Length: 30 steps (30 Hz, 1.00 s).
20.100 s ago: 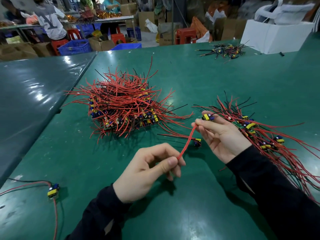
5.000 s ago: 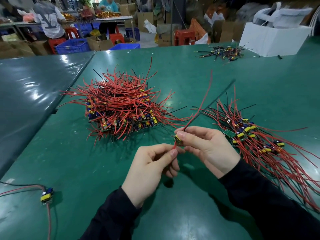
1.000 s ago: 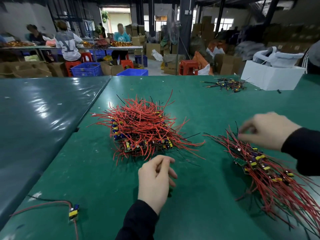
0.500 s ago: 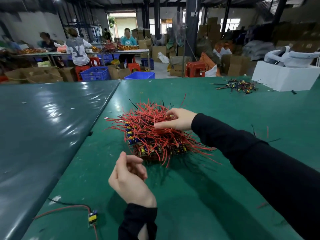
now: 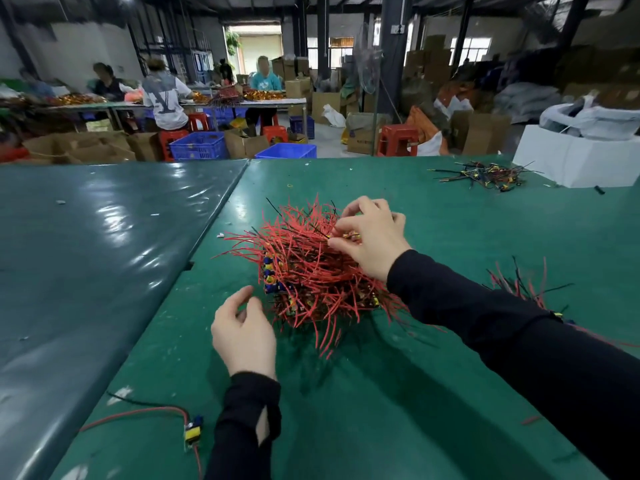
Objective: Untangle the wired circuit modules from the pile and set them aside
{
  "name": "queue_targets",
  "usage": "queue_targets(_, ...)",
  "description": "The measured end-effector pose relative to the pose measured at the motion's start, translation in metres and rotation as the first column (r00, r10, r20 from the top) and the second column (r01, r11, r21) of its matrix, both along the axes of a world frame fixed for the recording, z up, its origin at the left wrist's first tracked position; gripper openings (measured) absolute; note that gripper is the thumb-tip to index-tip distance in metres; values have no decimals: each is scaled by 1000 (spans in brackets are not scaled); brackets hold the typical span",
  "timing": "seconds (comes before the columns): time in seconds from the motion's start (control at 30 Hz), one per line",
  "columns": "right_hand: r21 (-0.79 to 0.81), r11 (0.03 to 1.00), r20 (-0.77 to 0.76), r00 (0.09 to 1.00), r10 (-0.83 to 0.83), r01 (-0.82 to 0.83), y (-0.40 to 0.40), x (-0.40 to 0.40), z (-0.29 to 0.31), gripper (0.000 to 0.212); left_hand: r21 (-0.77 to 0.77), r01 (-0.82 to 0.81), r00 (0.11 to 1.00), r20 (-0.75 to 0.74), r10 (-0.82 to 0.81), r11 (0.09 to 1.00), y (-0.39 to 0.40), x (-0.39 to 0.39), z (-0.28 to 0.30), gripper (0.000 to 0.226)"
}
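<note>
A tangled pile of circuit modules with red and black wires (image 5: 304, 268) lies in the middle of the green table (image 5: 381, 410). My right hand (image 5: 372, 237) reaches over the top of the pile, and its fingertips pinch a small yellow module (image 5: 349, 235) there. My left hand (image 5: 244, 332) hovers at the pile's near left edge with loosely curled fingers, holding nothing. A set-aside bundle of modules (image 5: 519, 282) lies on the right, mostly hidden behind my right sleeve.
A single module with red and black leads (image 5: 192, 433) lies near the front left. A small heap of dark-wired modules (image 5: 485, 174) and a white box (image 5: 575, 161) sit at the far right. A darker table (image 5: 86, 254) adjoins on the left. People work at tables behind.
My right hand left the bundle on the right, crossed to the main pile and now pinches a module on top. My left hand has moved a little toward the pile's edge.
</note>
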State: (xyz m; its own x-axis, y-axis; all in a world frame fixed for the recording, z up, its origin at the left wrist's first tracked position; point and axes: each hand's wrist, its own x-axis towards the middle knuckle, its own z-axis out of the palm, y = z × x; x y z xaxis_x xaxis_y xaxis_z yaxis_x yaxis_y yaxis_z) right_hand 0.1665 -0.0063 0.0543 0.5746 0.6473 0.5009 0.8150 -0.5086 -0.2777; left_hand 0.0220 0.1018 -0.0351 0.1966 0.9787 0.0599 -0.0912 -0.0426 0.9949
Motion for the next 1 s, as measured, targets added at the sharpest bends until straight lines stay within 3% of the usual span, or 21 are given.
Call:
queue_targets(0.1, 104, 992, 48, 996, 70, -74, -16, -4, -11, 15, 12, 177, 958, -233, -169, 984, 24, 16, 17, 18)
queue_targets(0.17, 168, 978, 87, 990, 110, -124, -24, -9, -20, 11, -4, 259, 919, -308, -247, 966, 34, 24, 32, 31)
queue_targets(0.33, 275, 946, 107, 983, 149, -173, -38, -22, -39, 5, 72, 327, 861, -434, -266, 942, 38, 29, 51, 30)
queue_targets(0.43, 292, 944, 128, 985, 120, -153, -52, -22, -41, 9, 185, 343, 886, -389, -252, 921, 26, 32, 65, 25)
queue_targets(0.53, 279, 952, 142, 986, 91, -128, -71, -22, -44, 12, 144, 383, 918, -173, -358, 912, 11, 29, 79, 21)
queue_targets(0.63, 212, 973, 110, 991, 73, -95, -91, -29, -48, 13, 104, 501, 865, -31, -501, 859, -8, 25, 82, 7)
queue_targets(0.77, 98, 986, 27, 991, 135, -137, -116, -40, -47, 21, 188, 516, 846, 45, -532, 836, -36, 20, 75, 13)
queue_targets(0.9, 445, 875, 68, 981, 179, -191, -152, -42, -5, 9, 279, 557, 811, 23, -585, 783, -43, 10, 91, 16)
queue_targets(1.0, 624, 761, 155, 983, 98, -175, -176, -37, 40, 10, 304, 724, 670, -96, -736, 620, -41, -3, 119, 24)
